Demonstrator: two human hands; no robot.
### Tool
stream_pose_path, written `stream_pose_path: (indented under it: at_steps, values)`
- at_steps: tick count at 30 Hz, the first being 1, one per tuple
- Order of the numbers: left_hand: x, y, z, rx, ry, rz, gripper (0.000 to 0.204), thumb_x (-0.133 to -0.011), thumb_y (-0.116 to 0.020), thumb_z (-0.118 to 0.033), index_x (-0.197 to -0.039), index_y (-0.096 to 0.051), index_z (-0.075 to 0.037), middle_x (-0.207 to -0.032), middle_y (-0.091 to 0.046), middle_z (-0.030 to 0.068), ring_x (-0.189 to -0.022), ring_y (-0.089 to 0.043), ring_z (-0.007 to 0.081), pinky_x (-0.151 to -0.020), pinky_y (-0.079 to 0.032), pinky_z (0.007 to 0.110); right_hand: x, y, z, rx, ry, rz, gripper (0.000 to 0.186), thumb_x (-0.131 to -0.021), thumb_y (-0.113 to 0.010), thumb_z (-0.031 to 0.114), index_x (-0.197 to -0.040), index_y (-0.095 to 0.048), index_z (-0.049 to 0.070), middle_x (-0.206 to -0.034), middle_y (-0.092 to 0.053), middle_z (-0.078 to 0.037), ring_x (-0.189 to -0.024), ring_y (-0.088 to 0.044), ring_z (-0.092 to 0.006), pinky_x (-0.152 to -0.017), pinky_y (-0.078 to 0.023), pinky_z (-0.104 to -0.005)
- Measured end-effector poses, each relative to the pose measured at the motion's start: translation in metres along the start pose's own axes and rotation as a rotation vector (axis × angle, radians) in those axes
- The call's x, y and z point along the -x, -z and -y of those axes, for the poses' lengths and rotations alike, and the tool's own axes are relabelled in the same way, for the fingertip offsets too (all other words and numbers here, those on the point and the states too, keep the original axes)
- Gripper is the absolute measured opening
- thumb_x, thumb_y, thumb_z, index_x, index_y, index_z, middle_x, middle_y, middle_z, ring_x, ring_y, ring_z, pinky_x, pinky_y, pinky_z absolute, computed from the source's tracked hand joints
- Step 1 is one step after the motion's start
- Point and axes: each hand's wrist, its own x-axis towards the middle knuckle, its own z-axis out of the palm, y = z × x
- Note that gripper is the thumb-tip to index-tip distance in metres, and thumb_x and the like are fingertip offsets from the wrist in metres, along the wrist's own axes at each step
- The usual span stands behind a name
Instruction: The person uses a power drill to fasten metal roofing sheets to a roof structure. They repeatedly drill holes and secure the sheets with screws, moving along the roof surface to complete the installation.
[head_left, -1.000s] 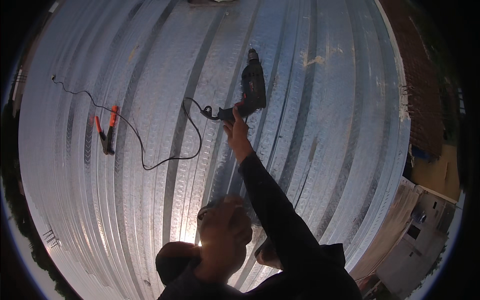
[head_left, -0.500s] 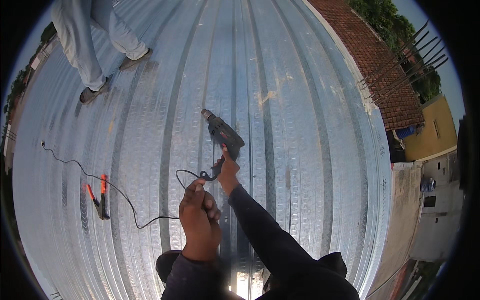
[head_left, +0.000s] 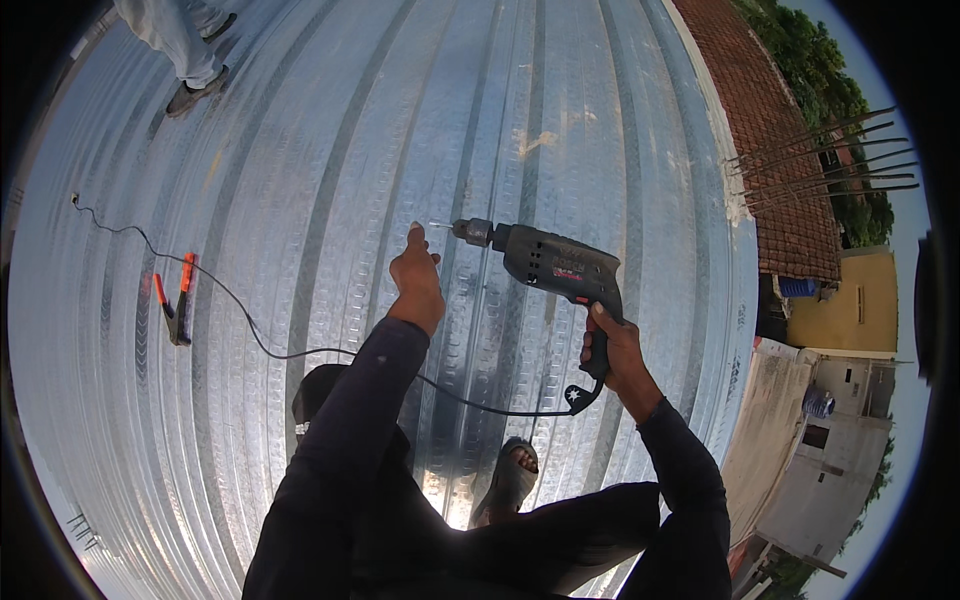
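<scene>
My right hand (head_left: pixel 612 355) is wrapped round the grip of a black corded drill (head_left: pixel 560 260), held sideways with its chuck (head_left: pixel 473 231) to the left. My left hand (head_left: pixel 414 275) is closed, its fingertips at the end of the thin bit (head_left: pixel 443 226). Both are above ribbed metal sheeting (head_left: pixel 350 150). The black cable (head_left: pixel 490 412) runs from the drill's handle across the sheets to the far left. An orange-and-black pair of hand tools or pliers (head_left: pixel 178 320) lies open to the left. My sandalled foot (head_left: pixel 505 485) shows below the drill.
Another person's legs (head_left: pixel 190 50) and shoes stand on the sheeting at upper left. The roof edge runs down the right, with protruding rebar (head_left: pixel 820 160), a tiled roof (head_left: pixel 740 80), trees, a yellow wall (head_left: pixel 845 300) and lower grey concrete structures (head_left: pixel 820 480) beyond it.
The drill has been raised and turned from pointing away to pointing left. My left hand has moved up from near the cable to the bit. The other person's legs appear higher in view.
</scene>
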Motion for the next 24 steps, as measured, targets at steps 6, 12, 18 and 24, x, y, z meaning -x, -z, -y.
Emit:
stream_pose_path:
  at_steps: [6, 12, 18, 24]
  values:
    - [0.029, -0.035, 0.001, 0.189, -0.066, 0.222, 0.051, -0.103, -0.049, -0.049, -0.117, -0.061, -0.002, -0.089, -0.068, 0.0091, -0.053, -0.037, 0.0101, -0.051, -0.031, 0.028, 0.060, 0.022, -0.001, -0.020, 0.115, -0.009, 0.037, -0.096, -0.070, 0.041, -0.093, -0.060, 0.006, -0.066, -0.058, -0.007, -0.049, -0.057, -0.0192, -0.047, -0.051, -0.0329]
    - [0.053, -0.034, -0.003, 0.234, -0.060, 0.363, 0.035, -0.105, -0.048, -0.039, -0.111, -0.060, -0.007, -0.109, -0.069, 0.0070, -0.058, -0.030, 0.0095, -0.059, -0.032, 0.030, 0.072, 0.022, -0.002, -0.041, 0.218, -0.052, 0.046, -0.093, -0.073, 0.047, -0.094, -0.062, 0.003, -0.069, -0.059, -0.008, -0.051, -0.059, -0.0171, -0.048, -0.050, -0.0301]
    - [0.049, -0.037, 0.045, 0.156, 0.114, 0.278, 0.033, -0.103, -0.053, -0.042, -0.103, -0.062, -0.010, -0.093, -0.065, 0.0026, -0.056, -0.032, 0.0095, -0.053, -0.031, 0.031, 0.085, 0.020, 0.001, 0.108, 0.269, -0.115, 0.040, -0.093, -0.075, 0.038, -0.086, -0.064, 0.001, -0.065, -0.060, -0.007, -0.048, -0.057, -0.0147, -0.045, -0.047, -0.0283]
    - [0.050, -0.055, 0.161, 0.293, 0.310, 0.482, 0.055, -0.090, -0.062, -0.067, -0.097, -0.062, -0.013, -0.076, -0.056, 0.0007, -0.047, -0.031, 0.0092, -0.047, -0.026, 0.030, 0.064, 0.011, -0.015, 0.431, 0.246, -0.250, 0.037, -0.091, -0.076, 0.035, -0.083, -0.063, 0.001, -0.064, -0.058, -0.003, -0.047, -0.054, -0.0098, -0.041, -0.043, -0.0260]
